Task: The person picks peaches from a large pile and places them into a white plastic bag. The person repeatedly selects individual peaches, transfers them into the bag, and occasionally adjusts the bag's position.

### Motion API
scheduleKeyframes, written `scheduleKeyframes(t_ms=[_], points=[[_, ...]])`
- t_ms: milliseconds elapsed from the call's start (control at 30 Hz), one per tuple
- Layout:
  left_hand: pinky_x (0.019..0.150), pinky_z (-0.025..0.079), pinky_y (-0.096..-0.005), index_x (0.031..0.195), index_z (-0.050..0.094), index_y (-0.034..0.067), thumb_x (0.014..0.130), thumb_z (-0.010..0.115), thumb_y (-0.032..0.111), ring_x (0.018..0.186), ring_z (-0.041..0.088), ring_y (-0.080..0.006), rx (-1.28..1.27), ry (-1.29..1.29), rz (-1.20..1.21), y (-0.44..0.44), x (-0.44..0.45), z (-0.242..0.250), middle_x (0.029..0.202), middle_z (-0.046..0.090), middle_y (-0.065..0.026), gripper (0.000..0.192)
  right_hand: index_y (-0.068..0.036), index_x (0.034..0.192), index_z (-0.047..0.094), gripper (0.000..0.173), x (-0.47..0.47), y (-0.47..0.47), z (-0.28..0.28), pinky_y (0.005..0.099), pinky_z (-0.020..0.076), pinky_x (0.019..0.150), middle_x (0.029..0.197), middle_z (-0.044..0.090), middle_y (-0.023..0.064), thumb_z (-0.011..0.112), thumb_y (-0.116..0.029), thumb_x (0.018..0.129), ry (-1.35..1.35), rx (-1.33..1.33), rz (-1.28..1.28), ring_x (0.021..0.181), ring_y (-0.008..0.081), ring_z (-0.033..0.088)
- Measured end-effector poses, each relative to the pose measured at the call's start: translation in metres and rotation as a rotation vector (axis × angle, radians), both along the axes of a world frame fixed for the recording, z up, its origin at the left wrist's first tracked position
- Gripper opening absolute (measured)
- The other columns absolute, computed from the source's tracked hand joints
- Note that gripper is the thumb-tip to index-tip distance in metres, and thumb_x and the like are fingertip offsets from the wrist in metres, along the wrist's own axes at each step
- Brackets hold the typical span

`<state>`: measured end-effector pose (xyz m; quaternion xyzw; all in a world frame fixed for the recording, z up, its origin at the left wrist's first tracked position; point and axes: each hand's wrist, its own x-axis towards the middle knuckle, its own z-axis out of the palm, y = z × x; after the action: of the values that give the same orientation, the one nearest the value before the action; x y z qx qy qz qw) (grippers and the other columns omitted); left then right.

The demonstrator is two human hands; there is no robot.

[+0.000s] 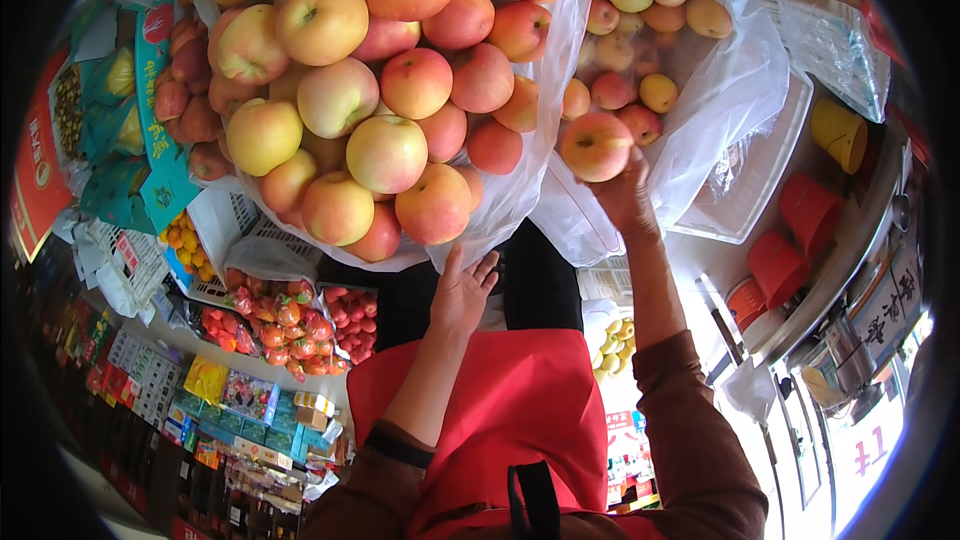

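In my right hand (626, 199) is a red-and-yellow apple (597, 146), held over the near edge of a lined crate. Clear plastic lining (754, 101) surrounds the smaller, looser lot of apples (611, 90) inside that crate. My left hand (459, 292) is empty, its fingers spread just below the big apple pile (386, 154). It is close to the pile's plastic liner (487, 229); whether it touches cannot be told. The pile is heaped high, and its liner hangs over the near side.
Left of the pile stand a green printed fruit carton (161, 165) and a basket of orange fruit (184, 247). Bagged red fruit (289, 330) lies lower left. Red buckets (780, 262) and a yellow bucket (838, 135) are at the right, beside a curved counter edge (847, 262).
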<state>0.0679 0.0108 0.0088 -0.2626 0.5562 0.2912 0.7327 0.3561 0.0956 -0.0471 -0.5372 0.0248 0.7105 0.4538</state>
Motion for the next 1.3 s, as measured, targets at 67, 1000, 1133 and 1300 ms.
scheduleKeyframes(t_ms=[67,1000,1133,1300], points=[[0.104,0.039,-0.0397,0.132,0.056,0.014,0.090,0.075,0.044,0.124,0.057,-0.0228,0.008,0.069,-0.009,0.004,0.009,-0.003,0.131,0.062,-0.0035,0.054,-0.010,0.145,0.043,0.074,-0.032,0.019,0.020,0.0410,0.0455,0.103,0.142,0.051,0.0116,0.060,-0.057,0.091,-0.160,0.122,0.146,0.128,0.0264,0.052],[0.110,0.040,-0.0430,0.154,0.036,0.017,0.096,0.040,0.075,0.132,0.053,-0.0220,0.053,-0.402,0.150,0.048,0.082,-0.034,0.145,0.055,-0.0083,0.082,-0.006,0.140,0.044,0.085,-0.082,0.045,0.066,0.0490,0.0527,0.090,0.130,0.055,0.0198,0.085,-0.033,0.070,-0.878,0.427,0.864,0.112,0.0432,0.061],[0.105,0.038,-0.0423,0.141,0.045,0.018,0.098,0.061,0.049,0.122,0.055,-0.0175,0.027,-0.044,-0.165,0.044,0.091,-0.028,0.134,0.059,-0.0008,0.056,-0.006,0.140,0.046,0.085,-0.066,0.059,0.083,0.0479,0.0520,0.090,0.128,0.057,0.0188,0.085,-0.030,0.069,-0.771,0.502,0.821,0.112,0.0434,0.061],[0.101,0.037,-0.0401,0.134,0.048,0.019,0.096,0.066,0.040,0.115,0.054,-0.0147,0.080,0.004,-0.265,0.042,0.073,-0.028,0.125,0.056,0.0049,0.047,-0.009,0.144,0.045,0.085,-0.076,0.076,0.071,0.0485,0.0550,0.080,0.130,0.056,0.0221,0.083,-0.033,0.072,-0.817,0.589,1.068,0.092,0.0423,0.068]])
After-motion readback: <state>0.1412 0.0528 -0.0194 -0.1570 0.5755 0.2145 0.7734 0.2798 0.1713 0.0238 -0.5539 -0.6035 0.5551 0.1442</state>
